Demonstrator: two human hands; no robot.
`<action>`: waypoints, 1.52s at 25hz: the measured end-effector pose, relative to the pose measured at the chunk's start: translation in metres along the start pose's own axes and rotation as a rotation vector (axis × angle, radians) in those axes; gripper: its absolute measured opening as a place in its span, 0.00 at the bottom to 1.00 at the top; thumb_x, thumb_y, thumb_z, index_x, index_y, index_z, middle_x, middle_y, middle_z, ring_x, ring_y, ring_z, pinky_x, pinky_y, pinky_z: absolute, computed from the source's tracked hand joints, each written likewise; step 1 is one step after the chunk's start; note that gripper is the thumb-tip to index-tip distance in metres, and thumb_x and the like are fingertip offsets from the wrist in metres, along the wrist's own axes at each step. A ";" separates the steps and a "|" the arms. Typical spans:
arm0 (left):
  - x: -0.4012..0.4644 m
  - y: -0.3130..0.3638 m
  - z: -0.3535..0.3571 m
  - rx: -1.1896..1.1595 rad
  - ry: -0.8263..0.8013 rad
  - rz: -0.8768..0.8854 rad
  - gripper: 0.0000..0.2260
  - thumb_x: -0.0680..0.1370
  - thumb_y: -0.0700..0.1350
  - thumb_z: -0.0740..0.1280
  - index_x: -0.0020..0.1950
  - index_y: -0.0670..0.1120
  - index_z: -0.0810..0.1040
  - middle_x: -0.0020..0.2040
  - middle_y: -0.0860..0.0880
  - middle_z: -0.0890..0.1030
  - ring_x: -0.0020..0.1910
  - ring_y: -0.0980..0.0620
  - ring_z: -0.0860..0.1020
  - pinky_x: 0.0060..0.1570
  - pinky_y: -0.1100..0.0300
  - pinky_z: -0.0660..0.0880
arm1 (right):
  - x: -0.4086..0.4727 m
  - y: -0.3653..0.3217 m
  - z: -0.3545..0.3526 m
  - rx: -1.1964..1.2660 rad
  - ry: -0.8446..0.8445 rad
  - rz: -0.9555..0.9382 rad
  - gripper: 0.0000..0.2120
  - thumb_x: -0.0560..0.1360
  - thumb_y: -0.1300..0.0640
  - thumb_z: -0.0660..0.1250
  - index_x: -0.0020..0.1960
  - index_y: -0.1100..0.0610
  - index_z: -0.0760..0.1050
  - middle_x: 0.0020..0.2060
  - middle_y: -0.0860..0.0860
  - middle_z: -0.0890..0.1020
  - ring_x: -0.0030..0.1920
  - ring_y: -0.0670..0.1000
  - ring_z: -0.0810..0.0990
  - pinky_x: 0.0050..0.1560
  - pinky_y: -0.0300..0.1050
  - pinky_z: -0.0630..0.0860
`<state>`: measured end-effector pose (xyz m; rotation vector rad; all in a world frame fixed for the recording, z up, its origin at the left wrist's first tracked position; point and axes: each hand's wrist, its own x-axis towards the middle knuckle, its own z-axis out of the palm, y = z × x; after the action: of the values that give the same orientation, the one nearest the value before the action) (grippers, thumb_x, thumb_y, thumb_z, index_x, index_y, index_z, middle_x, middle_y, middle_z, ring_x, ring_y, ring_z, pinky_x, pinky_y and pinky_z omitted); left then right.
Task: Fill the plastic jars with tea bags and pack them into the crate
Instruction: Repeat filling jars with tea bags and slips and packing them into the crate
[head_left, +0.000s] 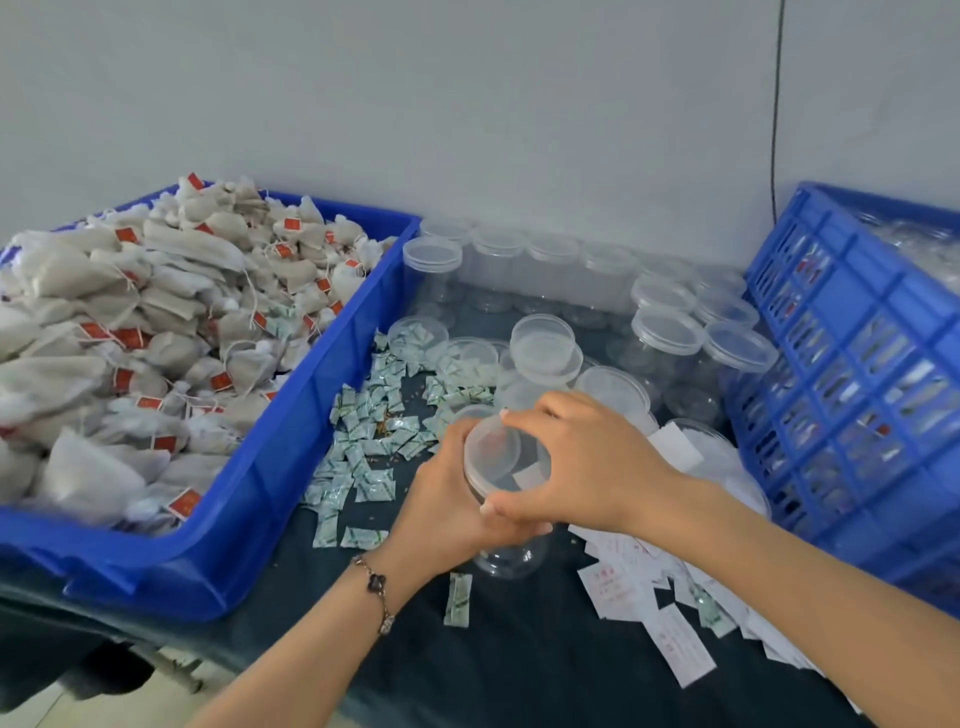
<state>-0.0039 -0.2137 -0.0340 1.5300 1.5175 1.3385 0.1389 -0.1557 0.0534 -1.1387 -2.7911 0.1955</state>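
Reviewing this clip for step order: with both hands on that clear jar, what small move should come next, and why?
Probably lift the lid off: the right hand grips its rim while the left hand holds the jar, which looks empty of tea bags. They lie piled in the blue bin.

I cannot see most of the clear jar: my left hand wraps its side and my right hand covers part of its lid. Whether that lid is seated or loose, I cannot tell. The blue bin of tea bags runs off the left edge. The blue crate is cut off on the right, and its contents are blurred behind the lattice. Print on the white slips is too small to read.
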 end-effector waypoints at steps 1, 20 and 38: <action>0.001 -0.001 -0.001 0.000 -0.002 0.000 0.38 0.52 0.60 0.79 0.58 0.69 0.66 0.52 0.65 0.79 0.49 0.64 0.79 0.44 0.69 0.75 | 0.002 0.001 0.000 0.020 0.009 -0.007 0.43 0.59 0.27 0.64 0.69 0.45 0.68 0.48 0.45 0.71 0.53 0.47 0.68 0.56 0.43 0.68; -0.002 -0.007 -0.007 -0.061 -0.161 -0.089 0.40 0.53 0.56 0.80 0.61 0.64 0.65 0.53 0.62 0.80 0.53 0.63 0.79 0.50 0.66 0.76 | 0.024 -0.046 -0.036 -0.005 -0.541 -0.022 0.36 0.62 0.53 0.76 0.65 0.50 0.61 0.54 0.51 0.71 0.50 0.52 0.74 0.44 0.50 0.77; -0.004 -0.011 -0.002 -0.076 -0.141 -0.155 0.40 0.51 0.58 0.78 0.61 0.60 0.68 0.51 0.63 0.80 0.50 0.62 0.79 0.44 0.69 0.74 | 0.017 -0.058 -0.023 -0.338 -0.286 0.075 0.29 0.72 0.36 0.61 0.65 0.54 0.66 0.47 0.53 0.76 0.41 0.54 0.71 0.32 0.42 0.63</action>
<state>-0.0093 -0.2164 -0.0445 1.3980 1.4491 1.1625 0.0905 -0.1835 0.0872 -1.3872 -3.1206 -0.1237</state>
